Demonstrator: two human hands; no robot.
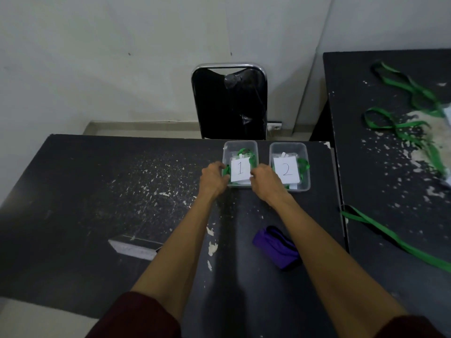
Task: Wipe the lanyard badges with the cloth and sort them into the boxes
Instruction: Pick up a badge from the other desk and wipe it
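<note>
Two clear plastic boxes stand at the far edge of the black table. The left box (240, 145) holds a badge marked "1" (240, 169) with a green lanyard. The right box (288, 147) holds a badge marked "2" (286, 170) with its own green strap. My left hand (212, 178) grips the green lanyard at the left side of box 1. My right hand (262, 178) pinches the right edge of the "1" badge. A folded purple cloth (277, 247) lies on the table near my right forearm.
A second black table (390, 215) stands to the right with several green lanyards (400, 128) spread over it; one strap (395, 237) runs toward its near edge. A black chair (229, 103) stands behind the boxes. A grey flat block (134, 247) lies at left.
</note>
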